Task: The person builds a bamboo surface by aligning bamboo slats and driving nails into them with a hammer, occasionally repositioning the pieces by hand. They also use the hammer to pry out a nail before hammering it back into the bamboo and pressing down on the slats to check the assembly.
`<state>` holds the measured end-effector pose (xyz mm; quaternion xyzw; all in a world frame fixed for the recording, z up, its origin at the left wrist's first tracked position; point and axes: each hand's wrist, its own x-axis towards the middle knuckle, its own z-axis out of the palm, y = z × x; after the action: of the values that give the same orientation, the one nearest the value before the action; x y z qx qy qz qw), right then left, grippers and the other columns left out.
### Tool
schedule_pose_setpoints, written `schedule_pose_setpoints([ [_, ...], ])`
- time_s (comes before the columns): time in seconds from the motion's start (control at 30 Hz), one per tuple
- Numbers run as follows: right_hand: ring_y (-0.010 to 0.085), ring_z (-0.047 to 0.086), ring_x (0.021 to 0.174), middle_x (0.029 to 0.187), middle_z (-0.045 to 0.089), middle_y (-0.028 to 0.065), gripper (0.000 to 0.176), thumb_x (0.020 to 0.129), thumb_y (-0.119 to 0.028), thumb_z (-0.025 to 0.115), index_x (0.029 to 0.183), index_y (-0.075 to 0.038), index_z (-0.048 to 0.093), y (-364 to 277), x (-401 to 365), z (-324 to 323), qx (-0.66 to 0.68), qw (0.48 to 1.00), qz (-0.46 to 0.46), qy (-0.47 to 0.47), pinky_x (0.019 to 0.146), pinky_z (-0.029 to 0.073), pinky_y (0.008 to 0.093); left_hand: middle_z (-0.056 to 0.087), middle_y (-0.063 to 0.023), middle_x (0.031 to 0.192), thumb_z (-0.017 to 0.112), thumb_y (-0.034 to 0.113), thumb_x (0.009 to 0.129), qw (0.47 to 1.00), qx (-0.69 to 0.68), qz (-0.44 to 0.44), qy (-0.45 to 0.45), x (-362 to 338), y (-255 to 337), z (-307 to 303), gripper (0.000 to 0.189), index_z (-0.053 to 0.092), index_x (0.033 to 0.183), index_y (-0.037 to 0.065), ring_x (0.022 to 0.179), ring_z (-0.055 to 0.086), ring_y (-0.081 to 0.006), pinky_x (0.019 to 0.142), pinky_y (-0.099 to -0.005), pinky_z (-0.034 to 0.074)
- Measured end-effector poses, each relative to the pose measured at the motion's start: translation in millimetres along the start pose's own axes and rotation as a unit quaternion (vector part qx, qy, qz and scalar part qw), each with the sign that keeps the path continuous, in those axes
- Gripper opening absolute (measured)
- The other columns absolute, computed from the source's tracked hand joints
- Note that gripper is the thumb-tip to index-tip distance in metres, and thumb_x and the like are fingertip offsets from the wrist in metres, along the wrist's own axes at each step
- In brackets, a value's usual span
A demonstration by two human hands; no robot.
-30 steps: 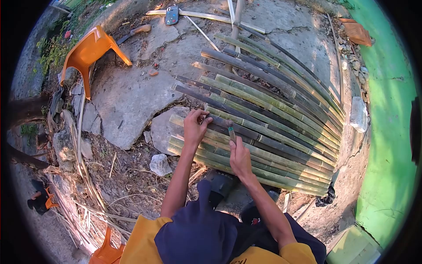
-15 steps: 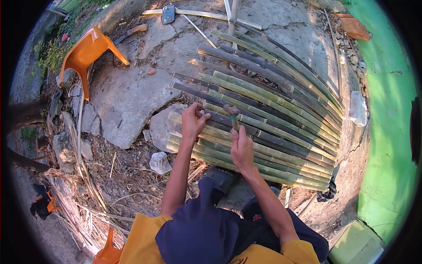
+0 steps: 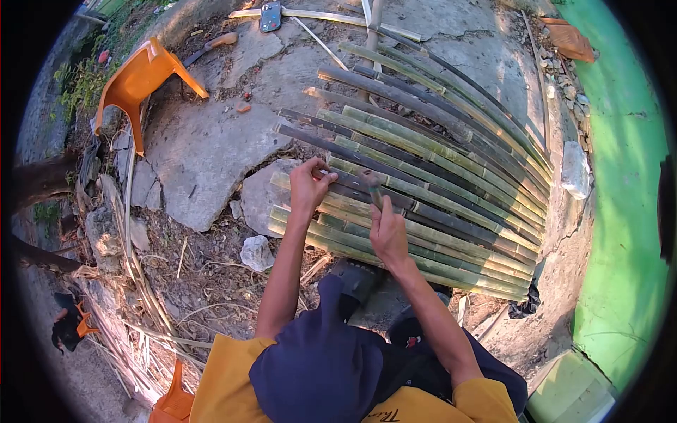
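Split bamboo slats (image 3: pixel 430 187), some green and some dark, lie side by side in a fan in front of me. My left hand (image 3: pixel 310 187) rests at the near-left ends of the slats, thumb and fingertips pinched together over a dark slat. Whatever is between those fingertips is too small to make out. My right hand (image 3: pixel 389 236) is wrapped round the handle of a hammer (image 3: pixel 371 182). The hammer head is slightly blurred, just right of my left fingertips and over the slats.
An orange plastic chair (image 3: pixel 141 81) stands at the left on cracked concrete. A phone (image 3: pixel 270 17) and a knife-like tool with a wooden handle (image 3: pixel 223 40) lie beyond. A white stone (image 3: pixel 257 254) sits near my left forearm. Green flooring (image 3: pixel 627 176) runs along the right.
The hammer head has tilted and shifted slightly, and is now a little blurred. My left hand stays pinched at nearly the same spot on the slats.
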<state>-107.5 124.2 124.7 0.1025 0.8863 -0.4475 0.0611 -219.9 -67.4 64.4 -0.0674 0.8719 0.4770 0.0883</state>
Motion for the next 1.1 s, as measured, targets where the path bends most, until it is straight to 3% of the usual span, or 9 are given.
schedule_pose_setpoints([
  [0.03, 0.0581, 0.065, 0.073, 0.072, 0.064, 0.0343, 0.026, 0.111, -0.026, 0.051, 0.108, 0.000, 0.051, 12, 4, 7, -0.080, 0.994, 0.023, -0.066, 0.064, 0.047, 0.0664, 0.073, -0.0127, 0.072, 0.090, 0.008, 0.076, 1.000, -0.003, 0.003, 0.001, -1, 2, -1, 0.025, 0.074, 0.095, 0.002, 0.067, 0.070, -0.0202, 0.065, -0.0369, 0.054],
  [0.13, 0.0589, 0.065, 0.074, 0.071, 0.064, 0.0350, 0.028, 0.111, -0.027, 0.052, 0.107, 0.001, 0.051, 19, 7, 6, -0.073, 0.994, 0.033, -0.079, 0.064, 0.048, 0.0669, 0.073, -0.0128, 0.072, 0.090, 0.008, 0.076, 1.000, 0.001, -0.007, -0.002, 2, 8, -2, 0.025, 0.074, 0.095, 0.002, 0.067, 0.070, -0.0211, 0.066, -0.0376, 0.054],
  [0.3, 0.0541, 0.062, 0.065, 0.068, 0.061, 0.0300, 0.026, 0.113, -0.027, 0.048, 0.108, -0.001, 0.050, -9, 14, -15, 0.017, 1.000, -0.003, -0.014, 0.057, 0.040, 0.0645, 0.072, -0.0131, 0.071, 0.089, 0.008, 0.077, 1.000, 0.006, 0.009, 0.007, -3, -2, 2, 0.025, 0.074, 0.095, 0.001, 0.066, 0.069, -0.0221, 0.066, -0.0386, 0.054],
  [0.43, 0.0556, 0.063, 0.067, 0.069, 0.063, 0.0311, 0.027, 0.112, -0.027, 0.049, 0.109, 0.000, 0.050, 13, 1, 3, 0.014, 0.998, -0.056, 0.027, 0.059, 0.043, 0.0654, 0.071, -0.0113, 0.070, 0.088, 0.008, 0.078, 1.000, 0.008, 0.010, 0.001, -3, -3, 0, 0.023, 0.074, 0.094, 0.000, 0.066, 0.068, -0.0198, 0.067, -0.0370, 0.055],
  [0.53, 0.0599, 0.064, 0.074, 0.072, 0.065, 0.0342, 0.031, 0.111, -0.029, 0.049, 0.110, 0.001, 0.050, 23, 8, 9, -0.074, 0.994, 0.040, -0.073, 0.068, 0.048, 0.0683, 0.071, -0.0096, 0.070, 0.088, 0.007, 0.078, 1.000, -0.006, 0.018, 0.002, 1, -2, 1, 0.023, 0.074, 0.094, 0.000, 0.065, 0.067, -0.0174, 0.068, -0.0348, 0.055],
  [0.7, 0.0563, 0.064, 0.074, 0.077, 0.065, 0.0338, 0.028, 0.113, -0.028, 0.047, 0.112, -0.001, 0.051, 10, 8, -7, -0.028, 0.995, 0.025, -0.096, 0.062, 0.043, 0.0664, 0.070, -0.0110, 0.069, 0.088, 0.008, 0.078, 1.000, -0.010, 0.019, 0.005, 3, -5, 1, 0.023, 0.074, 0.093, 0.000, 0.064, 0.067, -0.0190, 0.065, -0.0359, 0.054],
  [0.9, 0.0534, 0.060, 0.063, 0.067, 0.058, 0.0287, 0.029, 0.113, -0.028, 0.047, 0.107, 0.000, 0.052, 21, -20, 9, 0.017, 0.997, -0.072, 0.035, 0.057, 0.039, 0.0576, 0.068, -0.0103, 0.066, 0.090, 0.009, 0.075, 1.000, -0.015, 0.011, -0.013, 4, -4, -4, 0.024, 0.073, 0.089, -0.002, 0.060, 0.065, -0.0188, 0.060, -0.0363, 0.052],
  [0.97, 0.0537, 0.059, 0.062, 0.065, 0.057, 0.0285, 0.028, 0.113, -0.028, 0.048, 0.108, 0.000, 0.052, 40, -17, 19, -0.097, 0.993, -0.032, -0.057, 0.056, 0.038, 0.0589, 0.067, -0.0100, 0.065, 0.091, 0.009, 0.074, 0.999, -0.027, 0.020, -0.011, 5, -7, -4, 0.025, 0.074, 0.089, -0.001, 0.060, 0.065, -0.0187, 0.059, -0.0363, 0.051],
  [1.1, 0.0553, 0.061, 0.066, 0.068, 0.060, 0.0311, 0.028, 0.112, -0.028, 0.050, 0.111, 0.000, 0.052, 15, -9, 0, -0.062, 0.995, -0.005, -0.078, 0.058, 0.041, 0.0626, 0.068, -0.0103, 0.066, 0.091, 0.009, 0.074, 1.000, -0.007, 0.016, -0.008, 7, -6, -2, 0.025, 0.074, 0.090, -0.001, 0.061, 0.066, -0.0191, 0.059, -0.0367, 0.052],
])
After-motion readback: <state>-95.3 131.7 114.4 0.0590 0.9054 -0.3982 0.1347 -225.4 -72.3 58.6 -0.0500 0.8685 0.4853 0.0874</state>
